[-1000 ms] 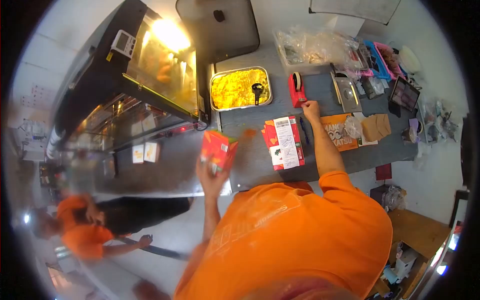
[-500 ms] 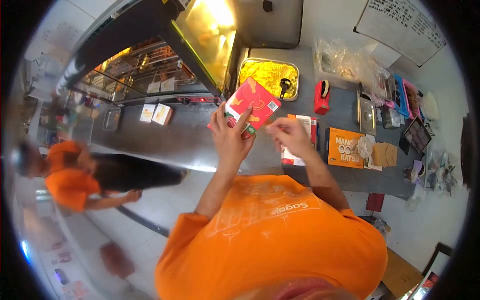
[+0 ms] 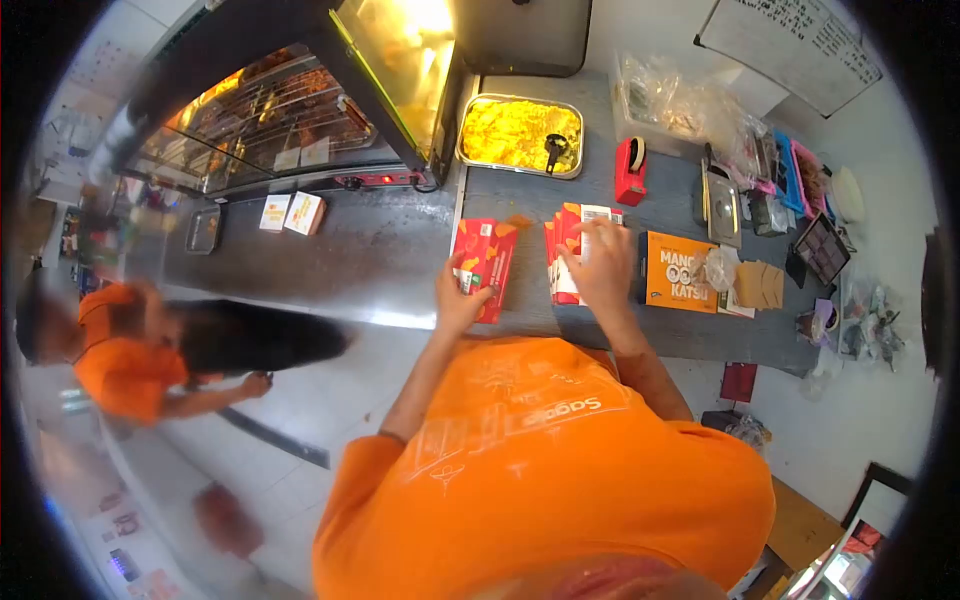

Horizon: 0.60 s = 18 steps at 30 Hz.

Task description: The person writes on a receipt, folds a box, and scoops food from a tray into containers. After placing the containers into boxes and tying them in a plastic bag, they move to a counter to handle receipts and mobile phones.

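Along the near edge of the grey bench (image 3: 665,215), beside the heated display case (image 3: 300,110), the left hand (image 3: 458,300) is laying the red carton (image 3: 485,252) down flat, fingers closed on its near end. Half a second ago both hands were holding that carton up in the air. The right hand (image 3: 603,262) is now pressing down, fingers spread, on the stack of red cartons (image 3: 558,250). The single carton is lying just beside the stack, seemingly not touching it, so it is set down rather than being handled aloft.

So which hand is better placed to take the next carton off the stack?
Probably right: the right hand lies on the carton stack, while the left hand holds a single carton.
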{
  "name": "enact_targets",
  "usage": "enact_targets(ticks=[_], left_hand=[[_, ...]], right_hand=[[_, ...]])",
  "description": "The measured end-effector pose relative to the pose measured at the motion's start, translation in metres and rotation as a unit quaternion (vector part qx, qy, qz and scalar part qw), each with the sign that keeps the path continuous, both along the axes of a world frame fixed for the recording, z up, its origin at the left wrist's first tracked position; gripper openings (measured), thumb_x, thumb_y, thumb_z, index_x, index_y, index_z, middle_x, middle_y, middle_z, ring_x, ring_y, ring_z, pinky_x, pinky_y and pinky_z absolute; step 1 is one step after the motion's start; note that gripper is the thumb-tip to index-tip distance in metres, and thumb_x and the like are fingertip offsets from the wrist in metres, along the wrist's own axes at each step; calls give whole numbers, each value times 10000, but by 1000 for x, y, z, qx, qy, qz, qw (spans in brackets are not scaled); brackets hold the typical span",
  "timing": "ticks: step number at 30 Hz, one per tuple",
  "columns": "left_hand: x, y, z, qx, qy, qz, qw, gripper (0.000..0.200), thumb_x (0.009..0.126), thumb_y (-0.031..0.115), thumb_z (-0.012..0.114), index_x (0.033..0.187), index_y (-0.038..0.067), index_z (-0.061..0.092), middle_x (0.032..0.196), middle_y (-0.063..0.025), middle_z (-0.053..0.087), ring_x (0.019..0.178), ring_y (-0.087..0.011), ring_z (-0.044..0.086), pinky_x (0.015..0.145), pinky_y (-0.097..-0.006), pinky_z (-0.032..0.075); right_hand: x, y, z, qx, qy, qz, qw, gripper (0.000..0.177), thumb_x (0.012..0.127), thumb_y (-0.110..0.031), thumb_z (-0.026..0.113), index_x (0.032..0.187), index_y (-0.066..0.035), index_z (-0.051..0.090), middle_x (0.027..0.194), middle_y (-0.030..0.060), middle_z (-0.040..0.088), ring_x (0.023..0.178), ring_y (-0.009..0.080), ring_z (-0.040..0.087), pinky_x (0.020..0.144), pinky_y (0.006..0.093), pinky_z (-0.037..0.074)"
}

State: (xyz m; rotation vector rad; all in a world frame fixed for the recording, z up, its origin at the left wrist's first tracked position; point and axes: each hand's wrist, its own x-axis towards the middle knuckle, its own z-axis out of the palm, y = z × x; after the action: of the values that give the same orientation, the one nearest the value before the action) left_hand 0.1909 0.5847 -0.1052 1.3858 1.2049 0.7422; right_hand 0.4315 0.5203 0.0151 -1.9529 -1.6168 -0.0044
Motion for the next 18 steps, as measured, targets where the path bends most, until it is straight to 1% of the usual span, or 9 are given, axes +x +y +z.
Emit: enact_targets(ticks=[1, 3, 5, 6, 8, 10, 13, 15, 18], left_hand=[[-2, -5, -18, 5, 127, 2, 992, 923, 588, 249, 853, 1347, 90, 353, 1271, -187, 372, 1236, -335, 362, 1051, -421, 306], [10, -31, -29, 33, 184, 4, 982, 931, 616, 315, 833, 1363, 77, 330, 1294, -216, 359, 1249, -362, 343, 1052, -430, 299], [29, -44, -24, 64, 240, 5, 969, 945, 645, 380, 812, 1378, 65, 307, 1316, -244, 345, 1261, -390, 325, 1052, -438, 291], [41, -44, -7, 118, 271, -13, 955, 921, 695, 452, 748, 1387, 50, 292, 1323, -259, 350, 1264, -383, 332, 1053, -445, 285], [65, -36, -3, 169, 297, -25, 939, 910, 745, 524, 683, 1396, 36, 276, 1329, -273, 355, 1267, -377, 338, 1053, -453, 280], [94, -15, -18, 15, 22, -156, 987, 857, 838, 558, 541, 1395, -22, 246, 1340, -289, 366, 1273, -321, 363, 1068, -443, 262], [135, -11, 18, -187, -155, -195, 950, 842, 891, 440, 535, 1413, -85, 132, 1351, -253, 392, 1252, -284, 406, 1037, -355, 322], [172, -19, -55, -93, -140, -108, 980, 814, 886, 355, 580, 1446, -9, 115, 1327, -216, 426, 1211, -249, 449, 991, -318, 369], [154, -21, -11, -130, -256, -139, 948, 792, 877, 274, 609, 1457, 36, 124, 1335, -194, 422, 1183, -224, 467, 965, -296, 388]], right_hand=[[11, -4, -8, 6, 24, -57, 998, 349, 782, -289, 712, 1006, -50, 590, 1052, 166, 586, 1012, 289, 535, 853, 387, 409], [37, -14, -35, 8, 47, -113, 992, 402, 803, -285, 694, 1100, -54, 551, 1174, 182, 537, 1110, 293, 488, 932, 389, 368], [65, -19, -80, -32, 255, -116, 959, 517, 815, -315, 679, 1223, -74, 470, 1220, 190, 509, 1142, 327, 482, 966, 412, 376], [77, -19, -104, 2, 441, -51, 896, 596, 835, -315, 665, 1314, -73, 406, 1258, 170, 498, 1207, 280, 446, 1015, 398, 339], [66, -21, -81, -7, 508, -54, 860, 608, 848, -307, 653, 1337, -67, 383, 1270, 160, 493, 1210, 264, 448, 1017, 381, 341], [59, -21, -77, -25, 575, -59, 816, 620, 862, -300, 640, 1361, -61, 360, 1282, 150, 488, 1212, 247, 450, 1019, 363, 342], [51, -32, -96, -10, 486, -98, 868, 579, 898, -284, 589, 1376, -62, 348, 1265, 122, 511, 1165, 216, 495, 977, 320, 381], [49, -21, -92, -32, 701, -75, 709, 545, 918, -295, 552, 1369, -60, 357, 1245, 105, 530, 1128, 187, 522, 945, 298, 401], [32, -18, -54, -25, 655, -100, 748, 469, 922, -321, 539, 1282, -38, 439, 1168, 86, 569, 1045, 164, 564, 884, 278, 441]])
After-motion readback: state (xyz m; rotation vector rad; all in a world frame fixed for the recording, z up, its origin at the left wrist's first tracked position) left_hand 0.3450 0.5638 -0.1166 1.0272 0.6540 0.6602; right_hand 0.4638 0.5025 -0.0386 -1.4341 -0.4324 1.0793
